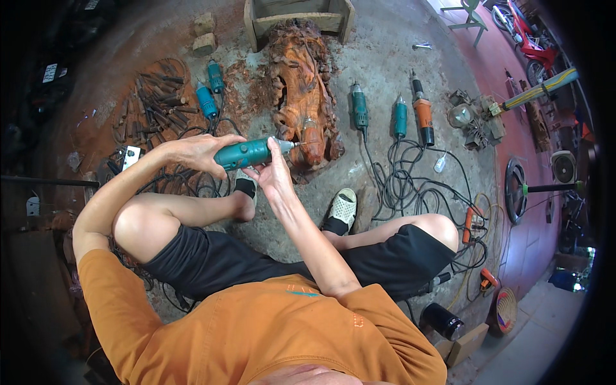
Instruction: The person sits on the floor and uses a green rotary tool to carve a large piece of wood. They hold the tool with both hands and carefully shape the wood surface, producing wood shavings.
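My left hand (196, 153) grips the body of a teal rotary grinder (247, 154), held level above my knees. My right hand (274, 172) pinches the grinder's silver nose near its bit. The bit points at a reddish carved wooden sculpture (307, 96) lying on the concrete floor just beyond my feet. My legs are bent on either side, in black shorts and pale perforated shoes.
Two teal grinders (206, 101) lie beside a heap of chisels (151, 106) on the left. To the right of the sculpture lie more grinders, teal (359, 108) and orange (423, 119), with tangled black cords (410, 186). A wooden bench (298, 18) stands behind the sculpture. A fan (513, 189) is at the right.
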A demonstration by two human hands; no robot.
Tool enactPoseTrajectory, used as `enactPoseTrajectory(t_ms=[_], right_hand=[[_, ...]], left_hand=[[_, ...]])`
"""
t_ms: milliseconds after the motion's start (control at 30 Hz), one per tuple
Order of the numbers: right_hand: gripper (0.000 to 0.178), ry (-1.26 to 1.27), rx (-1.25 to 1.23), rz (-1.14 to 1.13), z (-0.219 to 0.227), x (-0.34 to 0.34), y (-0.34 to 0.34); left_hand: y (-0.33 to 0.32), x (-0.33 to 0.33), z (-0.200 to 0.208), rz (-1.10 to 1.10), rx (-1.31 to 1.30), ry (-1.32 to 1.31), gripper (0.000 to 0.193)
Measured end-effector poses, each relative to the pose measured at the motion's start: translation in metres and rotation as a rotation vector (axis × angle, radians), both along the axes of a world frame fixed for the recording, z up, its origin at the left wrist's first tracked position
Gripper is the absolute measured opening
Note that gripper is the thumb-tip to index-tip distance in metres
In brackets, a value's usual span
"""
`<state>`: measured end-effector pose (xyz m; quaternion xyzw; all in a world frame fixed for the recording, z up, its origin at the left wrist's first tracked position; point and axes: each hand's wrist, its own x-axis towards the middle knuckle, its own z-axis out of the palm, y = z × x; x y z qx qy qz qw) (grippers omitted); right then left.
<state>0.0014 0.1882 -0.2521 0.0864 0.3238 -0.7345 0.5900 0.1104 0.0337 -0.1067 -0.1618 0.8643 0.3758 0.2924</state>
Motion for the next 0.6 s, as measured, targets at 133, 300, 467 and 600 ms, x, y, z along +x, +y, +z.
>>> enactPoseTrajectory(t_ms=[133, 300, 467, 600], right_hand=[[0.057, -0.064, -0.012, -0.02, -0.006, 0.007, 0.008], [0.061, 0.002, -0.03, -0.026, -0.009, -0.004, 0.013], [0.061, 0.002, -0.055, -0.072, -0.004, -0.01, 0.015], [0.057, -0.106, -0.092, -0.08, -0.005, -0.006, 0.014]], left_hand=[[-0.002, 0.01, -0.012, 0.018, 0.083, 0.024, 0.096], [-0.006, -0.003, -0.021, -0.086, -0.025, 0.069, 0.097], [0.006, -0.019, 0.003, -0.077, -0.025, 0.028, 0.094], [0.001, -0.015, -0.004, -0.066, -0.011, 0.056, 0.091]])
